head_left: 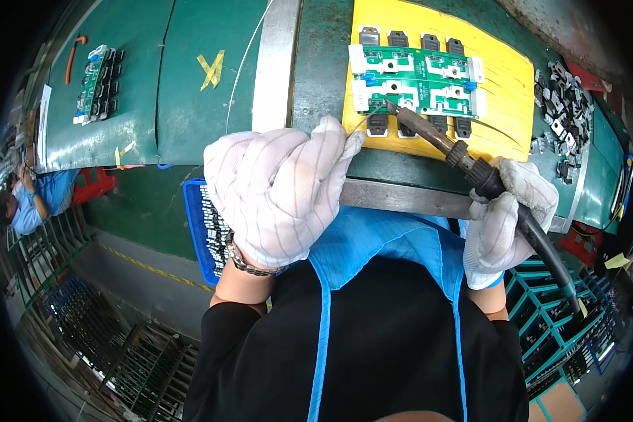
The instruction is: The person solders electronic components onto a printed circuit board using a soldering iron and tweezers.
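Note:
My left hand [281, 190], in a striped white glove, pinches a thin solder wire [363, 123] between thumb and forefinger. The wire's end reaches the near left part of a green circuit board [418, 88]. In my gloved right hand [510, 221] is a soldering iron [429, 132], its tip by the same spot on the board; whether it touches cannot be made out. The board has white connectors and blue parts, and black components [430, 42] stick out along its far and near edges. It lies on a yellow board [506, 91].
Loose black components [563, 112] are heaped at the right of the green bench [126, 42]. Another circuit board [91, 84] and an orange hooked tool [72, 60] lie at the far left. A blue bin [195, 218] of small parts stands below my left hand. A person in blue [46, 200] sits at the left.

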`<state>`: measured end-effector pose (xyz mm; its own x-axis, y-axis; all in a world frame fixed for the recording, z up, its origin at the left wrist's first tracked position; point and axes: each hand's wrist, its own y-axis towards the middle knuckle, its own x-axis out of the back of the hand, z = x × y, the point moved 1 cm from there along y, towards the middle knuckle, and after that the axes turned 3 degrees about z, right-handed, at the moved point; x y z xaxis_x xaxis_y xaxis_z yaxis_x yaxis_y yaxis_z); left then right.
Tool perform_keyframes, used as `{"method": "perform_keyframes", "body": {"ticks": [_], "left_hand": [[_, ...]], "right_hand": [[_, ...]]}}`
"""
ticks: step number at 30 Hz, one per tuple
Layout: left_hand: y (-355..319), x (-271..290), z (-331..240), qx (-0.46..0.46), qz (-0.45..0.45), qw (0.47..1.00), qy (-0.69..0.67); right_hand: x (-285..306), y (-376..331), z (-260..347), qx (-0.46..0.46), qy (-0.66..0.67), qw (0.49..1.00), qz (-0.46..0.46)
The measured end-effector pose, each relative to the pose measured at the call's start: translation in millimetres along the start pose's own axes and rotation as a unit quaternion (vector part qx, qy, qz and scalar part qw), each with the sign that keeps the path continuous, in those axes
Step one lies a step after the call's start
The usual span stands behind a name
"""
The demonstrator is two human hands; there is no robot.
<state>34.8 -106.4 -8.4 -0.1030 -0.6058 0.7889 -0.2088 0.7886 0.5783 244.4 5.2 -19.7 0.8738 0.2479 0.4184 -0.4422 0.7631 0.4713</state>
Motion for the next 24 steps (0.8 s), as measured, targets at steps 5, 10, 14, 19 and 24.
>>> {"method": "perform_keyframes", "body": {"ticks": [5, 10, 14, 19, 24], "left_hand": [[0, -1, -1, -0.008, -0.001, 1.000, 0.012], [3, -4, -3, -0.013, 0.009, 1.000, 0.009], [8, -2, -5, 0.006, -0.003, 1.000, -0.012], [10, 5, -4, 0.020, -0.004, 0.998, -0.058], [10, 0, -5, -0.005, 0.014, 0.999, -0.047]], "right_hand": [[2, -2, -1, -0.028, 0.027, 0.999, 0.013], [3, -4, 1, -0.049, 0.059, 0.997, -0.001], [5, -3, 0, -0.042, 0.057, 0.998, 0.004], [9, -4, -4, -0.014, 0.092, 0.995, -0.045], [11, -6, -6, -0.029, 0.057, 0.997, -0.039]]}}
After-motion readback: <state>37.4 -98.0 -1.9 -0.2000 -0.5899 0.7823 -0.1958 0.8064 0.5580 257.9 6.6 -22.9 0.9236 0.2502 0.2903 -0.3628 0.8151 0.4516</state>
